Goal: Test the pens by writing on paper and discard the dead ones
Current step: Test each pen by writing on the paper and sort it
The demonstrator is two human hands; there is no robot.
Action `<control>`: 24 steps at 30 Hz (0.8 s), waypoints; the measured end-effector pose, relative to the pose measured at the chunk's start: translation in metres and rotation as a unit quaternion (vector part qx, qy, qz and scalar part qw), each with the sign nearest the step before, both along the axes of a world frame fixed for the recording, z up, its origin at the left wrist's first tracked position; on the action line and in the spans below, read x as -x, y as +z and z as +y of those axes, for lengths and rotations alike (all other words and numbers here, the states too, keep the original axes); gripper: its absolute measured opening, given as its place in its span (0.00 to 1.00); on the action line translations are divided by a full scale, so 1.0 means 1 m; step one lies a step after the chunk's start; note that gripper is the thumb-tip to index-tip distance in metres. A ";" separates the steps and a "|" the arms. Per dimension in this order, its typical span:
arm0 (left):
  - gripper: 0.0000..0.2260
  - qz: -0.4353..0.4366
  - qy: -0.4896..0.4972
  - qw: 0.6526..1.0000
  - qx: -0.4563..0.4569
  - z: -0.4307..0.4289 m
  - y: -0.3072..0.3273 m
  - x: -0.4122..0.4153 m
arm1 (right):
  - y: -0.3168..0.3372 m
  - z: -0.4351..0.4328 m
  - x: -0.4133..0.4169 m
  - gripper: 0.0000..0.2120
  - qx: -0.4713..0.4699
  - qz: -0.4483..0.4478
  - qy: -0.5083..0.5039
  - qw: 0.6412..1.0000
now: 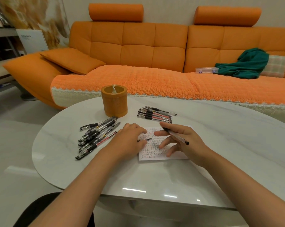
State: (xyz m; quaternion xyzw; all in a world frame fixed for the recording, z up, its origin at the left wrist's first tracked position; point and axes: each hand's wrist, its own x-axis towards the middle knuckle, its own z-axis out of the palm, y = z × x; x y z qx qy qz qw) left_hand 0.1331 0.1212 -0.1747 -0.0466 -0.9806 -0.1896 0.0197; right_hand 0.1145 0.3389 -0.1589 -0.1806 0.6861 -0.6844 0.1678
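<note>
A white sheet of paper [179, 155] covered in small written marks lies on the white table [154, 174]. My left hand [128, 138] rests on its left edge, holding a small black pen cap [147, 139]. My right hand [186, 141] hovers over the paper and holds a clear pen [176, 135] between thumb and forefinger, fingers spread. A loose pile of pens [96, 135] lies left of the paper. A neater row of pens [155, 114] lies behind it.
An orange cylindrical holder [114, 101] with one clear pen inside stands at the table's far side. An orange sofa [138, 51] sits behind, with a green cloth [246, 64] and a clear plastic box [206, 70] on it.
</note>
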 end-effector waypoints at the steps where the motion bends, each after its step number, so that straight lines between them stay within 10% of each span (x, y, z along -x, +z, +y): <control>1: 0.17 0.007 0.008 1.000 0.012 0.000 0.001 -0.001 | 0.003 0.001 0.001 0.17 0.011 -0.027 -0.001 1.000; 9: 0.08 0.042 0.018 0.999 0.021 -0.001 0.007 -0.002 | 0.008 0.002 0.007 0.09 -0.106 0.064 -0.051 0.991; 14: 0.06 0.026 0.018 0.999 -0.041 0.003 0.008 -0.002 | 0.001 0.004 0.008 0.11 -0.447 0.307 -0.057 0.838; 24: 0.05 0.013 -0.017 0.996 -0.085 0.009 0.010 -0.006 | 0.001 0.001 0.004 0.11 -0.467 0.325 -0.032 0.821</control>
